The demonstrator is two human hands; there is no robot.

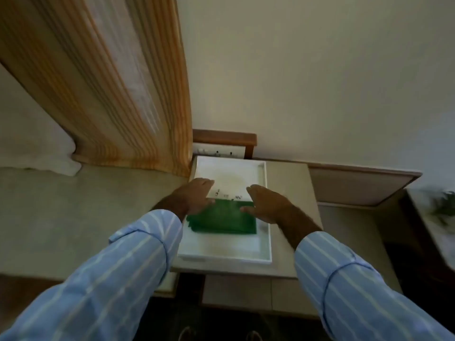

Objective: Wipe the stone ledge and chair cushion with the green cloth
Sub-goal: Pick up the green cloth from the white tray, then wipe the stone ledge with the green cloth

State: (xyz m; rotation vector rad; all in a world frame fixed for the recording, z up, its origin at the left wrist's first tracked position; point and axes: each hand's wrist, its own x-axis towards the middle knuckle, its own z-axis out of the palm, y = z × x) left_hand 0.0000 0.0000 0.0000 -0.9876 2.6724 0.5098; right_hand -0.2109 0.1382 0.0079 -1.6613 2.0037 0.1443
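Note:
A folded green cloth (225, 219) lies flat in a white tray (267, 212) that rests on the pale stone ledge (293, 193). My left hand (194, 196) hovers over the cloth's left edge, fingers spread, holding nothing. Over the cloth's right edge is my right hand (267, 203), also spread and holding nothing. Whether either palm touches the cloth is unclear. Both arms wear blue striped sleeves. No chair cushion can be made out for certain.
An orange striped curtain (118, 94) hangs at the left, down to the ledge. A white pillow (37, 153) lies at far left. A wall socket plate (218, 152) sits behind the tray. A plant (443, 207) stands at far right.

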